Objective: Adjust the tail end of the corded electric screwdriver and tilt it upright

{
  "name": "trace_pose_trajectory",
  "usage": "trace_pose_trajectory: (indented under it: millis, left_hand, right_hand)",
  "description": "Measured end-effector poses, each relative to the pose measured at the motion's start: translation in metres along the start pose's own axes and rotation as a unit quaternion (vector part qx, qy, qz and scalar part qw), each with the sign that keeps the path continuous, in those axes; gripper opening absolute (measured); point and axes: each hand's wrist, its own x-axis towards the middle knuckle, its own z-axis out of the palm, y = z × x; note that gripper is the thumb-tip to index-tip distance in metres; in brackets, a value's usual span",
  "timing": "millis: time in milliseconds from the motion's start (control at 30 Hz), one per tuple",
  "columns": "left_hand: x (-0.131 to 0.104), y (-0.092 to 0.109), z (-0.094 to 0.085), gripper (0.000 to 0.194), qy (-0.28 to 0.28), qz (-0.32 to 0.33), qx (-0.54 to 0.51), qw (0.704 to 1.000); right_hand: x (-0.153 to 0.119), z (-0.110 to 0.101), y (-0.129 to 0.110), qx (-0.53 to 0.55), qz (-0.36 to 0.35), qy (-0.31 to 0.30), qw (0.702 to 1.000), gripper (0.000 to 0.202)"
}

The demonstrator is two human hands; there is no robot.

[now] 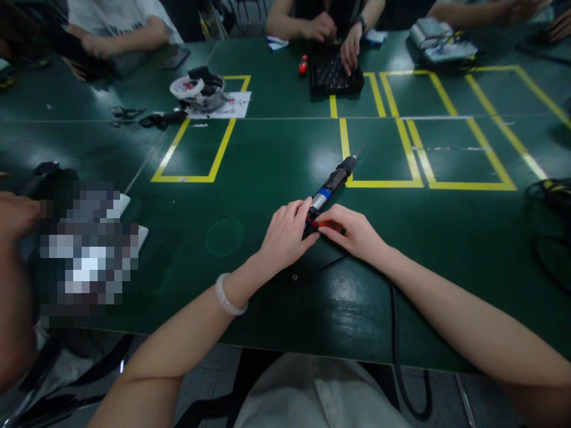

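An electric screwdriver (322, 197), black and silver with a blue band, lies slanted on the green table, its thin bit pointing away to the right. My left hand (288, 235), with a pale bangle at the wrist, is wrapped round its rear end. Close against that end, my right hand (352, 230) pinches a small red-orange tool (332, 225), whose tip is hidden between the fingers. A black cable (395, 321) runs below my right forearm and hangs over the table edge.
Yellow tape outlines (383, 184) mark the table (263, 160). Across it, a person's hands work at a black tray (336, 89) beside a red tool (303, 64). A tape roll (186, 87) sits back left, a device (446, 44) back right. Another person's arm (15, 285) is at left.
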Motion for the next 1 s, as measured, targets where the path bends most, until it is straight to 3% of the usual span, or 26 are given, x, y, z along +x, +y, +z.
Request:
trace_pose_trajectory:
  millis: [133, 233, 600, 733, 833, 1000]
  left_hand:
    - [0.000, 0.002, -0.001, 0.072, 0.000, 0.000, 0.001, 1.000]
    - [-0.001, 0.003, -0.001, 0.071, 0.006, 0.007, 0.011, 1.000]
    - [0.000, 0.005, 0.003, 0.079, 0.028, 0.010, 0.068, 0.997]
    - [0.000, 0.014, -0.001, 0.065, 0.022, -0.012, 0.086, 0.996]
    - [0.001, 0.015, -0.002, 0.063, 0.016, -0.021, 0.078, 0.997]
    - [0.003, 0.004, 0.000, 0.061, 0.025, -0.008, 0.054, 0.998]
  right_hand:
    - [-0.003, -0.002, 0.001, -0.190, -0.084, -0.032, 0.978, 0.025]
    - [-0.005, -0.004, 0.001, -0.254, -0.116, -0.047, 0.959, 0.032]
    - [-0.007, -0.008, -0.003, -0.253, -0.145, -0.034, 0.956, 0.036]
    - [-0.007, -0.007, -0.003, -0.179, -0.094, -0.035, 0.979, 0.034]
    - [-0.005, -0.008, 0.005, -0.046, 0.002, 0.002, 0.999, 0.027]
    - [-0.001, -0.011, 0.020, 0.124, 0.138, 0.048, 0.981, 0.025]
